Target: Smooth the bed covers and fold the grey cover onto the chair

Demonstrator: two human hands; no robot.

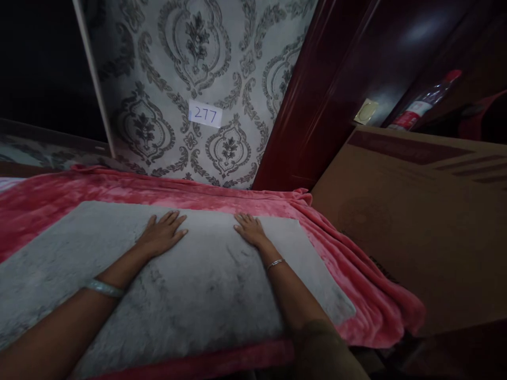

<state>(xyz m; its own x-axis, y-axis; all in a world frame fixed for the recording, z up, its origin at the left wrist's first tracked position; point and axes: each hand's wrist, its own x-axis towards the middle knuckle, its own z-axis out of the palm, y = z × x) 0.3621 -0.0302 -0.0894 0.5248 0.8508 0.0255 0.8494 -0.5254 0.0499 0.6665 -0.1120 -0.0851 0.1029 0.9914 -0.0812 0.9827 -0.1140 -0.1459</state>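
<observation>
A grey, plush-looking mat lies spread flat over a pink-red blanket. My left hand rests palm down near the mat's far edge, fingers spread. To the right of it, my right hand also lies flat on the mat close to that edge, its fingers apart. Neither hand holds anything. A pale bangle circles my left wrist and a thin metal bracelet my right. Part of the mat is hidden beneath my forearms.
Patterned wallpaper with a paper label reading 277 stands behind the blanket. At the right are a large cardboard box, a plastic bottle with a red cap, and dark red wooden panelling. A dark screen is at upper left.
</observation>
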